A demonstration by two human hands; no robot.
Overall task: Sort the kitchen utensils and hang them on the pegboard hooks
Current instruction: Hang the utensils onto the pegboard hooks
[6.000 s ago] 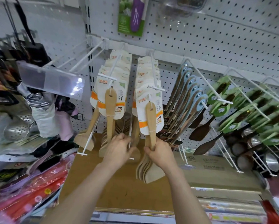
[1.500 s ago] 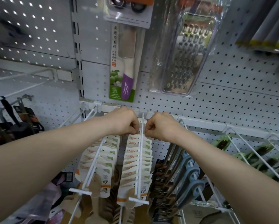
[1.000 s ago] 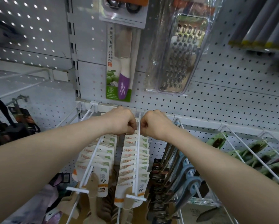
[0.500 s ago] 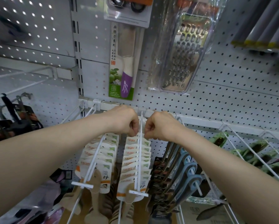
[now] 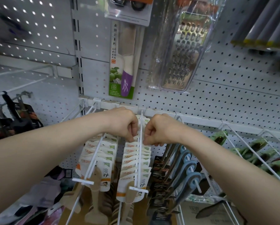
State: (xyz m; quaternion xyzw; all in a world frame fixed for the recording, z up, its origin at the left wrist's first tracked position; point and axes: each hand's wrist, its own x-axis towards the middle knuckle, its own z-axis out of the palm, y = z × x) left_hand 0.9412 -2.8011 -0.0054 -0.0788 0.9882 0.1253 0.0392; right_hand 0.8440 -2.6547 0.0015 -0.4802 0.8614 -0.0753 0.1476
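Note:
Two rows of carded wooden spatulas hang on white wire hooks from the pegboard rail point(image 5: 193, 118). The right row of spatula cards point(image 5: 136, 161) fills a long hook point(image 5: 141, 143). My left hand point(image 5: 121, 124) and my right hand point(image 5: 160, 129) sit on either side of that hook near its back end, fingers curled, each pinching the top edge of the rearmost cards. The left row of spatula cards point(image 5: 98, 155) hangs on the neighbouring hook point(image 5: 93, 155), untouched.
Blue-handled utensils point(image 5: 187, 166) hang right of the spatulas, green-carded spoons point(image 5: 253, 153) further right. Above on the pegboard hang a packaged purple-handled knife point(image 5: 123, 62) and a metal grater point(image 5: 183, 51). Dark utensils point(image 5: 14, 116) hang at far left. A cardboard box point(image 5: 199, 211) sits below.
Six seconds ago both hands held the spatula blades low down; they now pinch the cards at the back of the right hook. Over the last second they have slid slightly forward along it.

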